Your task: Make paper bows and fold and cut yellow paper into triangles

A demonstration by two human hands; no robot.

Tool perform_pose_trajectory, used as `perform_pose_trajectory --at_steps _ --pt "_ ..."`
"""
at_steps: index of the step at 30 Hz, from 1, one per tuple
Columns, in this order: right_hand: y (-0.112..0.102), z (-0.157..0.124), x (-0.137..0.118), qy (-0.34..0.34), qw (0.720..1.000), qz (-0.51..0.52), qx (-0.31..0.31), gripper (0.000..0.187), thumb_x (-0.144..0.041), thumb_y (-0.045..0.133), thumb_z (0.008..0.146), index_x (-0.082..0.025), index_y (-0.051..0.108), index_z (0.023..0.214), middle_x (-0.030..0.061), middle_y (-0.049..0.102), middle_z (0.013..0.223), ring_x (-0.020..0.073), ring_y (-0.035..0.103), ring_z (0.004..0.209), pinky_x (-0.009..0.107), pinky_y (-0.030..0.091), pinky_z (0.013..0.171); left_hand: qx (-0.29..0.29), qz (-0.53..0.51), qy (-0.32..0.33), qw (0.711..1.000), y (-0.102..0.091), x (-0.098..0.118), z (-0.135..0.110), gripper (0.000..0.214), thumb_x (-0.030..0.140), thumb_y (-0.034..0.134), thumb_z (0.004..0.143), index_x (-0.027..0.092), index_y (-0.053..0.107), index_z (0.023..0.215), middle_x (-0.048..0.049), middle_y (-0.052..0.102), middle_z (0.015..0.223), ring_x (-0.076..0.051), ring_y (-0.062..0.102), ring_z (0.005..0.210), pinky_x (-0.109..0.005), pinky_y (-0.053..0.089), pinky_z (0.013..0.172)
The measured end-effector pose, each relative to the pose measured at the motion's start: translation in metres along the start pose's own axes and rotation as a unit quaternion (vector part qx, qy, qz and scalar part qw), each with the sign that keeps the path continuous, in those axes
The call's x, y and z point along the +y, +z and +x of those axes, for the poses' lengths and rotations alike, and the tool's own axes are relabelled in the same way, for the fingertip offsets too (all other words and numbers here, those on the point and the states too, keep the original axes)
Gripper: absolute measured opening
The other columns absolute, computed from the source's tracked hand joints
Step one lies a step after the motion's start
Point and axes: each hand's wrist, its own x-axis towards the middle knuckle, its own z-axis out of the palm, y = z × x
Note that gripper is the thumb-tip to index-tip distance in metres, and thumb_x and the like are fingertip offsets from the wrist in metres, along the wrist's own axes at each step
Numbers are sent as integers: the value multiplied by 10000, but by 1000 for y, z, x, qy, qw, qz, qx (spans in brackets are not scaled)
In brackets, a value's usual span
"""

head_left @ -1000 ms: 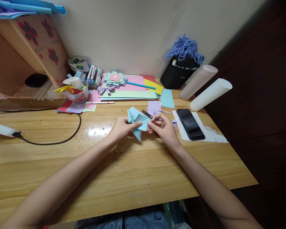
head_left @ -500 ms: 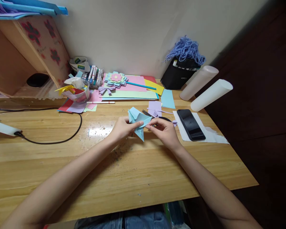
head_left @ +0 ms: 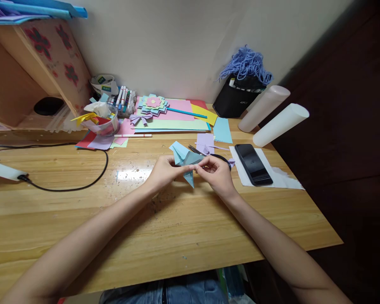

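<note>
A light blue folded paper piece [head_left: 185, 158] is held just above the wooden desk [head_left: 145, 219] near its middle. My left hand [head_left: 164, 171] pinches its left side with closed fingers. My right hand [head_left: 217, 173] pinches its right edge, thumb and forefinger pressed together. A pointed flap of the paper hangs down between the two hands. Black-handled scissors [head_left: 198, 153] lie on the desk just behind my right hand, partly hidden by it.
A black phone [head_left: 252, 164] lies on white paper at the right. Coloured sheets with a paper flower [head_left: 153, 104], markers, a scrap bowl [head_left: 101, 120], a black pouch with blue yarn [head_left: 237, 99], two white cylinders [head_left: 280, 124] and a black cable [head_left: 66, 185] surround the work area.
Both hands have kept hold of the blue paper and turned it slightly; my right fingers have closed in on its right edge, folding it flatter. The view shifted a little.
</note>
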Motion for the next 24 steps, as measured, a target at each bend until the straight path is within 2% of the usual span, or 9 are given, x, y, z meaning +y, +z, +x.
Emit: perform_pose_trajectory --at_steps 7,10,13,17,21,24 --pt "3 -3 -4 -2 999 38 21 230 -345 710 681 -179 552 665 5 584 676 133 597 645 263 514 621 16 -2 18 1000 1 1 -1 262 341 727 626 107 653 719 -34 655 714 -99 547 603 -207 427 566" --pt "3 -2 -4 28 997 63 34 283 -365 744 636 -181 534 686 9 612 678 143 624 642 286 537 645 17 -17 30 999 2 1 -1 263 302 728 618 107 639 771 -41 667 764 -113 576 648 -225 459 614" --pt "3 1 -1 67 991 111 40 400 -372 776 580 -195 489 794 -33 612 637 138 640 592 297 555 644 14 -45 28 998 1 0 1 293 250 727 595 112 613 827 -53 677 829 -138 608 695 -261 492 656" --pt "3 5 2 112 984 141 12 499 -351 788 551 -186 491 916 -68 594 587 126 635 552 288 556 622 7 -38 22 999 1 -2 3 303 212 715 586 113 593 846 -58 680 842 -149 624 707 -268 505 650" --pt "2 5 1 144 981 130 7 445 -329 804 514 -169 535 831 -10 655 673 131 637 589 275 547 606 -4 -42 -11 999 -2 0 4 442 210 752 557 129 584 957 -45 684 830 -144 630 686 -248 501 611" --pt "2 5 0 161 979 122 -6 377 -335 808 507 -152 585 749 23 673 695 139 637 606 271 544 599 -2 -26 -56 998 -4 2 3 434 248 777 549 125 595 923 -9 659 654 -115 587 538 -220 459 519"
